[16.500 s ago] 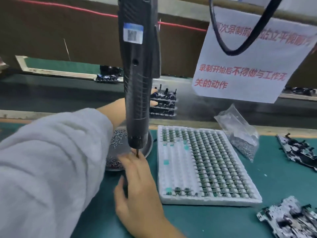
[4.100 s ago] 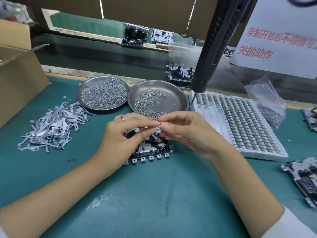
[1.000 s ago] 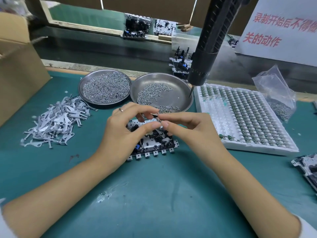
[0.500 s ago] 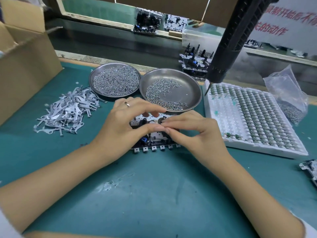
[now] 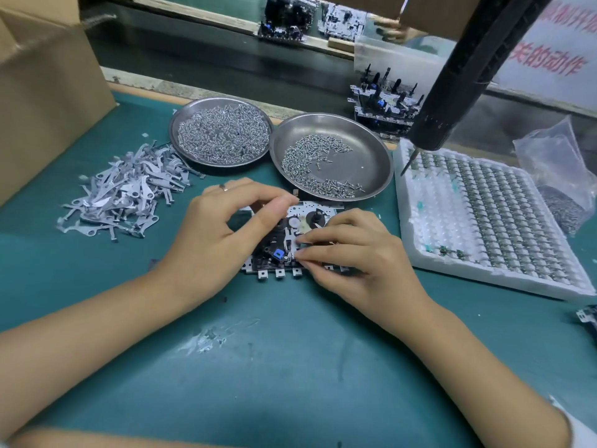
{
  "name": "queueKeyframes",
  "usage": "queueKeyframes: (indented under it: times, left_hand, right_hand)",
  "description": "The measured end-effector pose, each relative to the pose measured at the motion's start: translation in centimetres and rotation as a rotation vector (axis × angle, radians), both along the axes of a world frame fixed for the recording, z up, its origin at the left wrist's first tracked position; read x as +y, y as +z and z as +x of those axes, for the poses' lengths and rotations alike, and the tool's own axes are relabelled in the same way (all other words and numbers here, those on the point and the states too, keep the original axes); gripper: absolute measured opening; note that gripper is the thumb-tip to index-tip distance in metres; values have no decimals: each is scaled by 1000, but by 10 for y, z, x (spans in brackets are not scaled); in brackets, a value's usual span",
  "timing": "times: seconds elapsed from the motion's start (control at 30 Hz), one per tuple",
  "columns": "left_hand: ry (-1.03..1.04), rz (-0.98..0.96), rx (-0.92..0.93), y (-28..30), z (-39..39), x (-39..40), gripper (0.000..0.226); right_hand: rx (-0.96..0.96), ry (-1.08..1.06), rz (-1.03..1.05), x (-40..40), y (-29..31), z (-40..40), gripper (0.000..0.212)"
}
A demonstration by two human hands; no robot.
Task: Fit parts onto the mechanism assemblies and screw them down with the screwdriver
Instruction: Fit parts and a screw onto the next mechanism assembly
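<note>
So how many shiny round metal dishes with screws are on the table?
2. The left dish sits next to the pile of flat metal parts and is full of screws. The right dish touches it, just behind the hands, and is only partly filled. Neither looks hidden.

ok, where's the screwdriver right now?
Head view, upper right: the screwdriver hangs unheld, tip over the white parts tray's far-left corner, right of the nearer screw dish.
</note>
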State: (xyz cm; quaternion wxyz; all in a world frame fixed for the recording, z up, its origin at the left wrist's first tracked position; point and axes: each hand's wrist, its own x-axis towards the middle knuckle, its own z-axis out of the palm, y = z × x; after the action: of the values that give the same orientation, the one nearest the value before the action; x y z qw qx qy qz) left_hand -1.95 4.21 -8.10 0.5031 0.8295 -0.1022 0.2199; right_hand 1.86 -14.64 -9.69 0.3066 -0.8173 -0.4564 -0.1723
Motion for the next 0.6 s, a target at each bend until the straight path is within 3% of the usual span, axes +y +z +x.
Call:
queueKeyframes:
  times: [0.07, 0.17, 0.3, 0.6]
  left_hand:
    - [-23, 58, -4, -1, -1, 0, 6]
    - [-83, 253, -10, -3, -4, 0, 24]
    - [-106, 448, -8, -9, -7, -2, 37]
    - [-93, 444, -19, -12, -5, -3, 36]
  right_hand:
    - [-10, 15, -21, -1, 1, 1, 10]
    - [41, 30, -16, -1, 2, 0, 13]
    - [269, -5, 52, -1, 7, -3, 16]
    - [421, -16, 106, -1, 12, -5, 18]
